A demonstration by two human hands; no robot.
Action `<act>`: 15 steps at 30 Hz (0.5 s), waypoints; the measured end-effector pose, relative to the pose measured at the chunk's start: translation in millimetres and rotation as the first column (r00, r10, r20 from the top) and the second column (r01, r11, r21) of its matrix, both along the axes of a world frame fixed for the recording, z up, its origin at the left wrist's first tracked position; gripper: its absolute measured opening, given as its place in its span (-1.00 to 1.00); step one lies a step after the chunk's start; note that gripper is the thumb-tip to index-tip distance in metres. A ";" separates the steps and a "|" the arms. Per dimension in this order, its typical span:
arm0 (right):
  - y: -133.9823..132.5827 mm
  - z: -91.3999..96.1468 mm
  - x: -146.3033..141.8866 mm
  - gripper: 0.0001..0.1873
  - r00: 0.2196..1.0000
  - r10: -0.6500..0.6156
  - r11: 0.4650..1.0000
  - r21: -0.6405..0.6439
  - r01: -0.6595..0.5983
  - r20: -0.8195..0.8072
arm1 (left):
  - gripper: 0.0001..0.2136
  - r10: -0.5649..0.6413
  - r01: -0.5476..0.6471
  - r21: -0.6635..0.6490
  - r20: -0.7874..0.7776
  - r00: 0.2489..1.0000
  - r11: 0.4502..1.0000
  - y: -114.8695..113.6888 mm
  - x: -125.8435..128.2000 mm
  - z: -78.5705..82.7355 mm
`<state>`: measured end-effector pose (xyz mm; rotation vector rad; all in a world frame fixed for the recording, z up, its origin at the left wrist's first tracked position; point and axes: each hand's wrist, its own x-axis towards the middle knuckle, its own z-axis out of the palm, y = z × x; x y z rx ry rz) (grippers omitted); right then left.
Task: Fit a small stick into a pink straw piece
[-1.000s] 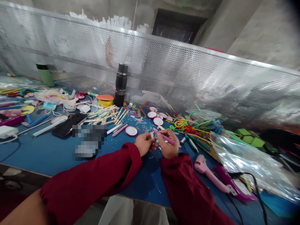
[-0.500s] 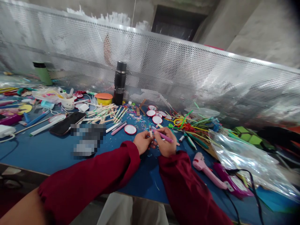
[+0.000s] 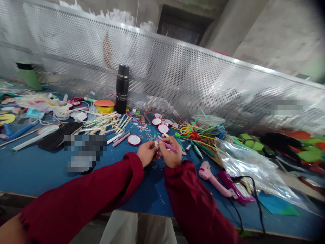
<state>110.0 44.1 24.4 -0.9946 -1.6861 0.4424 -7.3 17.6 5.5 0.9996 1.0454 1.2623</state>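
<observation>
My left hand [image 3: 148,153] is closed, pinching a small pale stick [image 3: 155,143] with a teal part toward its upper end. My right hand [image 3: 172,154] wraps round a purple marker pen [image 3: 169,146], which slants down to the right across the fingers. The marker's working end meets the stick between both hands, though fingers hide the exact contact. Just left of my hands lies a white round lid with a red rim [image 3: 133,140]. Beyond it, a pink marker [image 3: 121,139] rests on the blue table [image 3: 149,193].
A pile of wooden sticks [image 3: 101,123] lies back left, before a black bottle [image 3: 122,89]. Farther left are a phone [image 3: 60,135] and a white cup [image 3: 61,111]. At right are a pink hot-air tool [image 3: 214,179], a purple device [image 3: 237,189] and clear plastic bags [image 3: 246,169].
The view has turned a little to the right, so everything sits farther left. Both hands keep nearly the same hold on the stick and the marker.
</observation>
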 end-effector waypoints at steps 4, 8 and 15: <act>0.2 -1.2 0.0 -0.85 1.000 0.008 1.000 -0.020 -0.008 -0.007 | -0.92 -0.006 0.007 -0.011 0.006 1.000 1.000 -0.9 -0.3 1.0; -0.3 -0.9 -0.3 -0.84 1.000 0.015 0.999 -0.037 -0.016 -0.012 | -0.88 0.004 -0.004 -0.006 0.017 1.000 1.000 -1.2 -0.1 0.0; -0.4 -1.2 -1.2 -0.85 0.999 0.030 0.998 -0.060 -0.032 -0.031 | -0.85 0.014 -0.014 -0.011 0.017 1.000 1.000 -2.1 0.4 0.9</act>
